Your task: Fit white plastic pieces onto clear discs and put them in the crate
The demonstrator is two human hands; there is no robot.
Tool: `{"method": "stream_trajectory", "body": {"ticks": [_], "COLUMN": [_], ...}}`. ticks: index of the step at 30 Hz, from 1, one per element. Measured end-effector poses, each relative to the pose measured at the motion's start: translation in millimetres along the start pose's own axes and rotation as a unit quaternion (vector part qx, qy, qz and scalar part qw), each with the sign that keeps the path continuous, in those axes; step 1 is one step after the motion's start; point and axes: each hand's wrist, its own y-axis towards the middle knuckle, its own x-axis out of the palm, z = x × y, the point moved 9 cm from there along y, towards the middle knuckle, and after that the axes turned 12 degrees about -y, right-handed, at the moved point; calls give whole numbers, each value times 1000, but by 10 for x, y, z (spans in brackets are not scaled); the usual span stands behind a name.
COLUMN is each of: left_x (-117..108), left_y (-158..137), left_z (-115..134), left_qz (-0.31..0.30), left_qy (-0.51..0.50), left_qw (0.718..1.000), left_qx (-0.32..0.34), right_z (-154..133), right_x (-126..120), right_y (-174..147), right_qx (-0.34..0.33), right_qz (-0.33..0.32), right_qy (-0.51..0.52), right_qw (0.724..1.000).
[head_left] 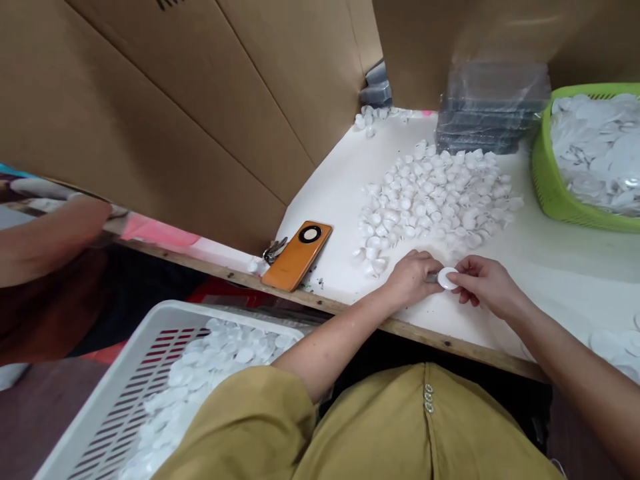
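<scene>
Near the front edge of the white table, my left hand [411, 279] is closed, with a small greyish piece [431, 277] showing at its fingertips; most of that piece is hidden. My right hand [487, 285] pinches a round white plastic disc [447, 279] between thumb and fingers. The disc meets the tip of the greyish piece, and whether the two are joined cannot be made out. Just beyond both hands spreads a heap of small white cup-shaped plastic pieces [425, 200].
An orange phone [295, 260] lies by the table edge at left. A green basket [543, 173] of white discs stands right. Stacked plastic-wrapped packs [487, 113] are behind the heap. Cardboard panels [200, 100] wall the back and left. Below is a white basket [120, 373] of discs. Another person's arm [55, 230] shows at left.
</scene>
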Motion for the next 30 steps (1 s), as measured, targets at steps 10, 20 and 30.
{"method": "stream_trajectory", "body": {"ticks": [10, 20, 30], "left_x": [-6, -104, -24], "left_y": [30, 21, -7], "left_z": [-22, 42, 42], "left_qz": [-21, -62, -73], "left_qy": [-4, -62, -27], "left_qw": [1000, 996, 997], "left_qx": [-16, -31, -25], "right_z": [73, 42, 9], "right_x": [85, 103, 149], "right_y": [133, 135, 164], "right_qx": [49, 94, 101], "right_qz": [-40, -67, -77], "right_qy": [-19, -44, -49], "right_qw": [998, 992, 991]}}
